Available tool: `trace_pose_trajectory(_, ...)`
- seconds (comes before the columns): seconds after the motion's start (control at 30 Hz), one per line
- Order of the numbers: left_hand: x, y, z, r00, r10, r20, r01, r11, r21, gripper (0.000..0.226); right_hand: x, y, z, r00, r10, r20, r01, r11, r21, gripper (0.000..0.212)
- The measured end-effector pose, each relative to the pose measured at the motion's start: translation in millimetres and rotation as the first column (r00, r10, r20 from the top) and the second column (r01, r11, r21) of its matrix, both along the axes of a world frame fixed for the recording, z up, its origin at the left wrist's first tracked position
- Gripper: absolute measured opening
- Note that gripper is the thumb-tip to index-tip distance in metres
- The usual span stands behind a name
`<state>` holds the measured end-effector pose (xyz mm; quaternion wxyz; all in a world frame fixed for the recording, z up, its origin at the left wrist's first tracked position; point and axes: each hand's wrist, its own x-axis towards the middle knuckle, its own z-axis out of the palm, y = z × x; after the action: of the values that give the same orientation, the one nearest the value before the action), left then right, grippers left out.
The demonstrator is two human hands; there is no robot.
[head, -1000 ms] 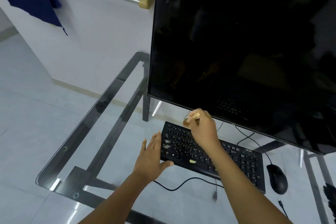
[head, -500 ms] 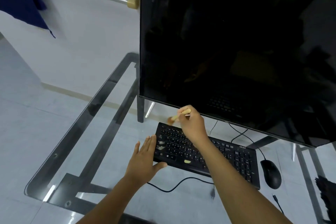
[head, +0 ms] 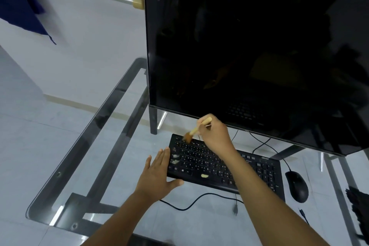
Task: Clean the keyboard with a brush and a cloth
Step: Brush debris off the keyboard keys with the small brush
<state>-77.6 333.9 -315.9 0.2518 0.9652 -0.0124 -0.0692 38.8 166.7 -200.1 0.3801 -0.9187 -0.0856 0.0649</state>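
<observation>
A black keyboard [head: 201, 161] lies on a glass table [head: 103, 132] under a big dark monitor. Pale crumbs sit on its left keys and near the space bar. My right hand [head: 216, 136] grips a small wooden-handled brush [head: 192, 133], whose brown bristles touch the keyboard's top-left corner. Flat on the glass, my left hand [head: 157, 174] has its fingers spread, pressing against the keyboard's left edge with the thumb along its front. No cloth is visible near the keyboard.
The monitor [head: 249, 46] overhangs the keyboard's back edge. A black mouse [head: 297, 186] rests right of the keyboard, with cables [head: 189, 204] in front and behind. Something dark [head: 359, 207] lies at the right edge. The table's rounded corner [head: 30, 211] is at lower left.
My right hand has tilted the brush so its bristles come down onto the keyboard's top-left corner. The left hand stays against the keyboard's left edge. The view shifted slightly.
</observation>
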Motion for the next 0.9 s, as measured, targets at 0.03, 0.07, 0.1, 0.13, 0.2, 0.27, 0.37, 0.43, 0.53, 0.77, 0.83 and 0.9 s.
trace_pose_trajectory(0.03, 0, -1, 1, 1.000, -0.002, -0.010, 0.003, 1.000, 0.023, 0.116, -3, -4, 0, 0.992, 0.081, -0.092, -0.080, 0.997, 0.020, 0.010)
trace_pose_trajectory(0.07, 0, -3, 1, 1.000, 0.002, -0.015, -0.001, 0.999, 0.047, 0.118, -6, -8, -1, 0.983, 0.136, -0.123, -0.143, 0.988, -0.048, 0.010)
trace_pose_trajectory(0.1, 0, -4, 1, 1.000, 0.012, -0.014, -0.011, 0.998, 0.065, 0.120, -7, -11, -2, 0.986, 0.120, -0.112, -0.130, 0.988, -0.087, 0.011)
trace_pose_trajectory(0.13, 0, -6, 1, 1.000, 0.020, -0.009, -0.020, 0.997, 0.077, 0.121, -5, -15, -3, 0.999, 0.034, -0.026, -0.037, 0.993, -0.115, 0.012)
trace_pose_trajectory(0.2, 2, -12, 3, 0.999, 0.020, 0.029, -0.022, 0.995, 0.095, 0.117, -4, -27, -3, 0.994, -0.098, 0.049, 0.098, 0.995, -0.017, 0.012)
trace_pose_trajectory(0.27, 7, -18, 5, 0.997, -0.021, 0.078, 0.011, 0.993, 0.119, 0.113, -5, -34, 0, 0.994, -0.040, -0.098, 0.048, 0.995, 0.088, 0.010)
trace_pose_trajectory(0.37, 15, -32, 9, 0.991, -0.086, 0.106, 0.072, 0.989, 0.128, 0.111, -15, -40, -4, 0.979, 0.105, -0.177, -0.115, 0.992, -0.048, 0.009)
trace_pose_trajectory(0.43, 20, -41, 10, 0.989, -0.116, 0.095, 0.103, 0.985, 0.137, 0.112, -15, -43, -4, 0.997, -0.065, 0.044, 0.067, 0.997, -0.028, 0.009)
trace_pose_trajectory(0.53, 26, -52, 12, 0.984, -0.154, 0.095, 0.136, 0.976, 0.169, 0.111, -14, -55, -1, 0.998, -0.049, -0.033, 0.052, 0.996, 0.077, 0.008)
trace_pose_trajectory(0.77, 32, -64, 13, 0.976, -0.212, 0.057, 0.198, 0.962, 0.188, 0.111, -17, -72, -4, 0.980, -0.187, 0.062, 0.180, 0.978, 0.106, 0.007)
trace_pose_trajectory(0.83, 33, -65, 12, 0.967, -0.252, 0.032, 0.241, 0.949, 0.202, 0.110, -19, -73, -4, 0.983, -0.026, -0.183, 0.047, 0.992, 0.116, 0.005)
trace_pose_trajectory(0.9, 33, -68, 8, 0.948, -0.318, 0.021, 0.304, 0.923, 0.235, 0.109, -21, -78, -9, 0.990, -0.036, -0.136, 0.041, 0.999, 0.035, 0.006)
